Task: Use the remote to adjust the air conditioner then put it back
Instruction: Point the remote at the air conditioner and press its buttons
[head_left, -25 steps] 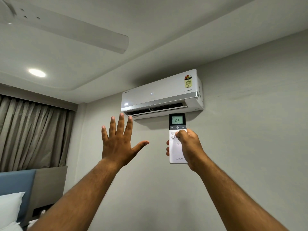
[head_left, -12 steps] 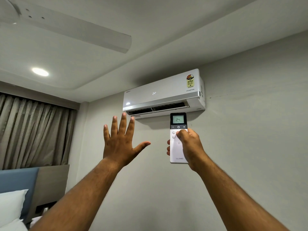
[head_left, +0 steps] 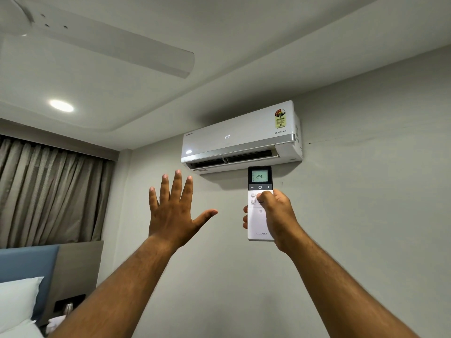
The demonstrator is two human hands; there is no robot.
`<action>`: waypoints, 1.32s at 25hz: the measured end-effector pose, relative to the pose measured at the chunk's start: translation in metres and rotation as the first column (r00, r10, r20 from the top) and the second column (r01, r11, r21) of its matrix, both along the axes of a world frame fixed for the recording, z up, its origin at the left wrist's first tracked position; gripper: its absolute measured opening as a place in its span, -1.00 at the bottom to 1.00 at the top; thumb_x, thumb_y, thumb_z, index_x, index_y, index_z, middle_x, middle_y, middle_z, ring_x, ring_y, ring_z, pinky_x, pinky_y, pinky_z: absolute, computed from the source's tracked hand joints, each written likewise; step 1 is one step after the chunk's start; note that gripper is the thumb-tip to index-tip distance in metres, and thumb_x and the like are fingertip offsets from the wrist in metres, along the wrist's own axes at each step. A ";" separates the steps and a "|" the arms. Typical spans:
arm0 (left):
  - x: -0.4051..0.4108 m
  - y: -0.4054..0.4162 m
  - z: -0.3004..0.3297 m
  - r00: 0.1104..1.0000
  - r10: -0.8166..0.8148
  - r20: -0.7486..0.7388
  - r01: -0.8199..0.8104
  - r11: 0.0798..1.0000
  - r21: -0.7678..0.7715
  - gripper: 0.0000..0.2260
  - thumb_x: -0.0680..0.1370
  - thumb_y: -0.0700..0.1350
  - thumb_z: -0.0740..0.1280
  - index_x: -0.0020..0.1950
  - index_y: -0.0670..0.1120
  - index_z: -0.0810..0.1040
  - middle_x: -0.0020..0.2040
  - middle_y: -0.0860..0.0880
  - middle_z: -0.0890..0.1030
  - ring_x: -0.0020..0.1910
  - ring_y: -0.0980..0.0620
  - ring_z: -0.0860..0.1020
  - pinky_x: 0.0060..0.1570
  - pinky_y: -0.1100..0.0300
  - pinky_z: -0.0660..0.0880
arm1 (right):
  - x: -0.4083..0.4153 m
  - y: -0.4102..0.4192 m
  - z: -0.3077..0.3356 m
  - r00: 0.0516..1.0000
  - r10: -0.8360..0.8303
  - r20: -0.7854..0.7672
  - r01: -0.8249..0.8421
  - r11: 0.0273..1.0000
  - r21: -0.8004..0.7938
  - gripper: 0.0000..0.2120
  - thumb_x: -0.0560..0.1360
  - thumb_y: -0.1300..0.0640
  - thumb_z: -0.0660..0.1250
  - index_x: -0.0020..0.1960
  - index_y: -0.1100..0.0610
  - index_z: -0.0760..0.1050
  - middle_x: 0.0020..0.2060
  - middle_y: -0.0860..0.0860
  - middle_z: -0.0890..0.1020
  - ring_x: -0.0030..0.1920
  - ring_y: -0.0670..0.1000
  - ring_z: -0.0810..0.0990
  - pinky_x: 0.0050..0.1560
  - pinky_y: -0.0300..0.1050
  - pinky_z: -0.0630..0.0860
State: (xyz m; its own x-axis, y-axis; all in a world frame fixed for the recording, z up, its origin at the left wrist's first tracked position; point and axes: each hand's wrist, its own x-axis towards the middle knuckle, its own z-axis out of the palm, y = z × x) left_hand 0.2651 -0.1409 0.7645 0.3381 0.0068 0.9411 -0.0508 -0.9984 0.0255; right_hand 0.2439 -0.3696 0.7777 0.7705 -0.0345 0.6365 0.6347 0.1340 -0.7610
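A white air conditioner hangs high on the grey wall, its front panel showing 24 and its lower flap open. My right hand is raised below it and grips a white remote upright, thumb resting on the round buttons under the dark strip. The remote's small screen reads 24. My left hand is held up to the left of the remote, palm toward the unit, fingers spread, holding nothing.
A white ceiling fan blade reaches across the upper left, near a round ceiling light. Grey curtains hang at the left. Below them are a blue and grey headboard and a white pillow.
Both hands stay raised in nearly the same pose. The view has shifted slightly, so the air conditioner sits a little further right in the frame.
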 end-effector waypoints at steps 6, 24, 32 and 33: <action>0.001 -0.002 0.005 1.000 -0.022 0.022 0.022 1.000 0.018 -0.06 0.33 0.56 -0.21 0.54 -0.01 -0.11 0.55 -0.07 -0.16 0.53 -0.15 -0.19 0.46 -0.24 -0.16 | 0.000 -0.001 0.002 1.000 0.002 -0.001 -0.002 1.000 0.007 -0.86 0.56 0.14 0.17 0.07 0.17 0.42 -0.17 0.27 0.66 -0.36 0.16 0.64 -0.37 -0.02 0.63; -0.006 -0.003 0.005 1.000 -0.012 -0.001 0.012 0.999 0.036 -0.05 0.31 0.56 -0.24 0.53 -0.01 -0.15 0.53 -0.06 -0.21 0.53 -0.15 -0.22 0.47 -0.22 -0.17 | -0.003 0.000 -0.001 1.000 -0.010 -0.015 0.010 1.000 0.001 -0.87 0.57 0.13 0.18 0.06 0.16 0.41 -0.15 0.29 0.66 -0.36 0.15 0.65 -0.38 -0.03 0.62; -0.008 0.001 0.005 1.000 -0.003 -0.002 0.003 0.999 0.041 -0.06 0.31 0.56 -0.24 0.52 -0.01 -0.18 0.57 -0.10 -0.14 0.54 -0.16 -0.20 0.47 -0.23 -0.15 | -0.003 0.003 -0.001 1.000 0.000 -0.022 0.000 1.000 0.008 -0.89 0.56 0.14 0.18 0.03 0.15 0.41 -0.22 0.24 0.66 -0.41 0.11 0.65 -0.41 -0.05 0.62; -0.008 0.001 0.006 1.000 -0.002 0.000 0.002 0.999 0.041 -0.05 0.31 0.56 -0.25 0.53 -0.02 -0.16 0.57 -0.10 -0.13 0.54 -0.16 -0.19 0.47 -0.23 -0.14 | -0.003 0.003 -0.001 1.000 0.000 -0.022 0.000 1.000 0.009 -0.89 0.56 0.14 0.18 0.03 0.16 0.41 -0.22 0.24 0.66 -0.41 0.12 0.65 -0.40 -0.04 0.62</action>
